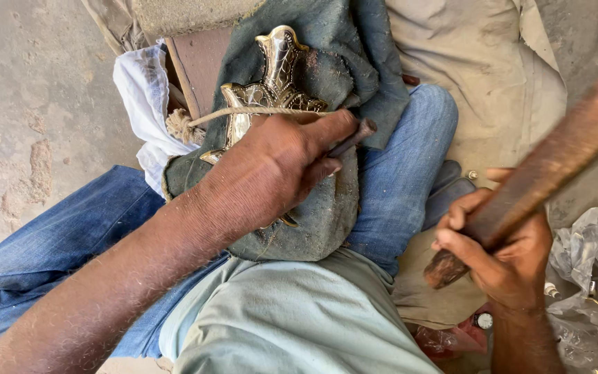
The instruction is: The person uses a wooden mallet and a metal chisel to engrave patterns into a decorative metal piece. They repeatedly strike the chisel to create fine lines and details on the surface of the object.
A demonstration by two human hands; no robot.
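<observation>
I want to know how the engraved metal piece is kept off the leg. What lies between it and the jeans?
In the head view, a grimy dark green cloth lies between the ornate metal piece and the jeans; the left hand presses a punch there.

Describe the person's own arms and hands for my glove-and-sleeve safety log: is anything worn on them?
Both forearms are bare and hairy, with no sleeves reaching them. The left hand and the right hand wear no gloves, and no rings, watch or bandages show. Fine dust clings to the hands and to the short fingernails.
</observation>
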